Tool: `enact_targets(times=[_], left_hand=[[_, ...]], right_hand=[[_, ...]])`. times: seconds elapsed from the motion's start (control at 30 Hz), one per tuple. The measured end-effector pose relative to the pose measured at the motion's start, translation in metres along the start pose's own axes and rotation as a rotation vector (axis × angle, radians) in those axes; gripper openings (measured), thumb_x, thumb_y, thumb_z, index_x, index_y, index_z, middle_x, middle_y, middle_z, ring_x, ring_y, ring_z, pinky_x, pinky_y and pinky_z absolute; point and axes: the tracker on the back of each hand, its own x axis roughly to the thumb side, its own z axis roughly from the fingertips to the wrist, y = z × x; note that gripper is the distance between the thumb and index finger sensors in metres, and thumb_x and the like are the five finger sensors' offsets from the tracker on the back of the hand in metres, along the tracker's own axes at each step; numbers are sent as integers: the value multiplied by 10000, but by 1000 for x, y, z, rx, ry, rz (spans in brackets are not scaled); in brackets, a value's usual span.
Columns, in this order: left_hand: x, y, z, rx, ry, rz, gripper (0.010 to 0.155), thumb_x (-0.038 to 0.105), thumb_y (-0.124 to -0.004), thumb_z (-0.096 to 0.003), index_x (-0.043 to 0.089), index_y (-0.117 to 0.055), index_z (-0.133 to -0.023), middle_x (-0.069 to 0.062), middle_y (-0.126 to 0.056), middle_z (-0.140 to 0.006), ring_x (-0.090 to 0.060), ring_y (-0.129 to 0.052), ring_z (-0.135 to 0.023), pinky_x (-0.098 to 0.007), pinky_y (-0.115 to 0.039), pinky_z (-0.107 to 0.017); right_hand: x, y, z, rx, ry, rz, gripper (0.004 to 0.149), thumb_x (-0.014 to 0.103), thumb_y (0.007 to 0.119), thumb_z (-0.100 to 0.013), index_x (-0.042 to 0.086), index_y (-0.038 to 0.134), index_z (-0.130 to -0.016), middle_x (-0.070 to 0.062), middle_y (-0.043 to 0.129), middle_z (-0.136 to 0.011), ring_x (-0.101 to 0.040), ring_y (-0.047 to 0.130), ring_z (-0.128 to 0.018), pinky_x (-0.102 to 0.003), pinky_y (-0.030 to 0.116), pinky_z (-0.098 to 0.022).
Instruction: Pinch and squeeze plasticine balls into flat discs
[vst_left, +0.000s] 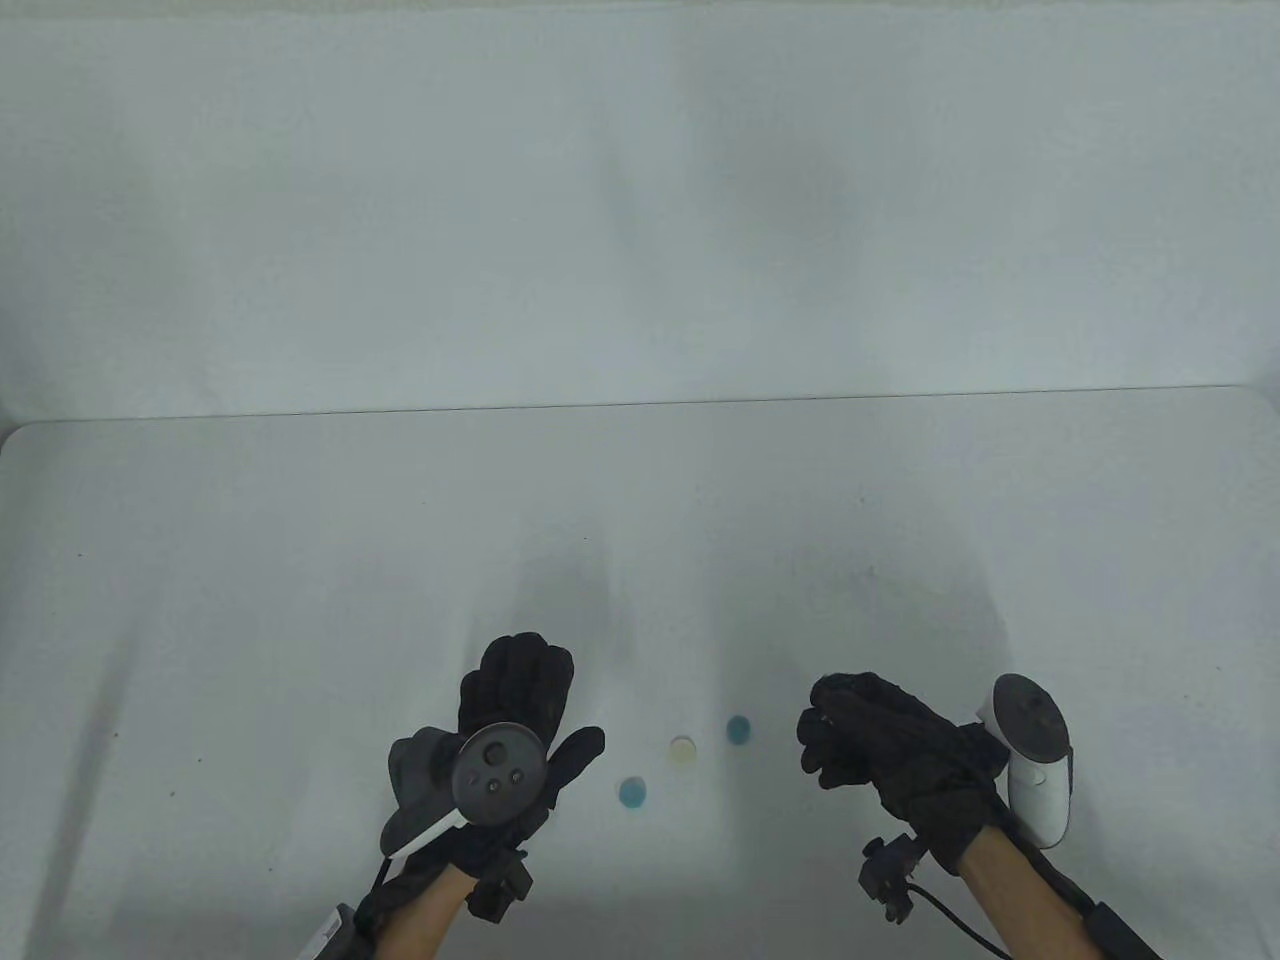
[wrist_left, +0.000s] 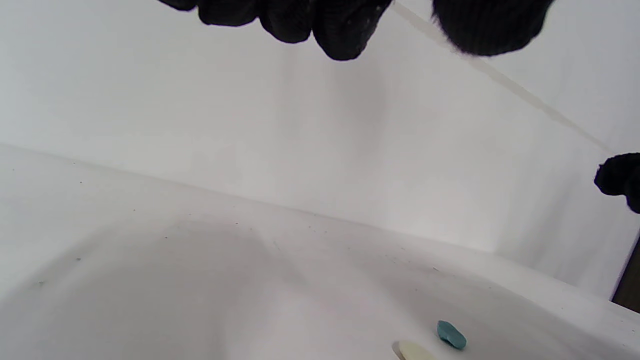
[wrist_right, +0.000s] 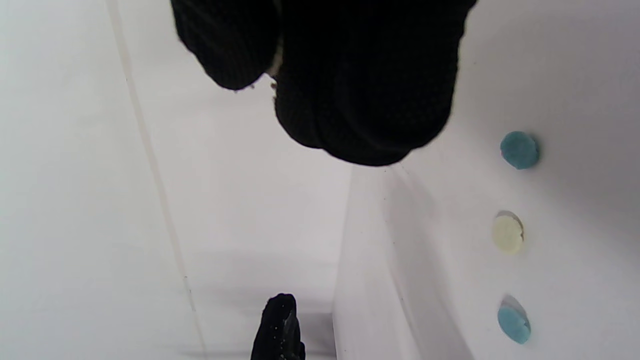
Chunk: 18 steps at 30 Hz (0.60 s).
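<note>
Three flattened plasticine discs lie in a slanted row on the white table between my hands: a blue disc, a cream disc and a teal disc. My left hand hovers just left of the blue disc, fingers stretched out and holding nothing. To the right of the teal disc, my right hand has its fingers curled against the thumb. A pale sliver of plasticine shows in that pinch; the rest is hidden.
The white table ends at a far edge against a white backdrop. A cable and small connector hang from the right wrist near the front edge.
</note>
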Motion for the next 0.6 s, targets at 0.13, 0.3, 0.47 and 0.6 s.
enact_targets(times=[0.13, 0.3, 0.47, 0.6], left_hand=[[0, 0, 0, 2, -1, -1, 787, 502, -636, -539, 37, -448, -1145, -276, -352, -1169, -558, -352, -1066, -638, -387, -734], [1, 1, 0, 7, -2, -3, 786, 501, -636, -539, 37, -450, -1144, -276, -351, -1169, -558, -351, -1065, -638, -386, -733], [0, 0, 0, 5, -1, -4, 787, 502, -636, -538, 37, -448, -1145, -277, -347, -1169, -557, -347, -1066, -638, -383, -734], [0, 0, 0, 7, -2, -2, 787, 503, -635, -539, 37, -446, -1145, -277, -347, -1168, -557, -345, -1066, -637, -384, -733]], right_hand=[[3, 2, 1, 4, -11, 24, 536, 324, 779, -559, 59, 642, -1005, -42, 990, -650, -176, 1072, -475, -217, 982, -314], [1, 3, 2, -44, -1, 35, 509, 311, 726, -582, 43, 643, -1006, -26, 952, -706, -192, 1040, -536, -236, 967, -369], [-3, 4, 1, 25, 23, -41, 633, 449, 626, -618, -37, 623, -1023, -179, 873, -830, -349, 947, -645, -353, 911, -465], [-4, 4, 0, 27, 41, -39, 544, 406, 711, -593, 6, 701, -963, -175, 897, -812, -340, 970, -625, -337, 931, -447]])
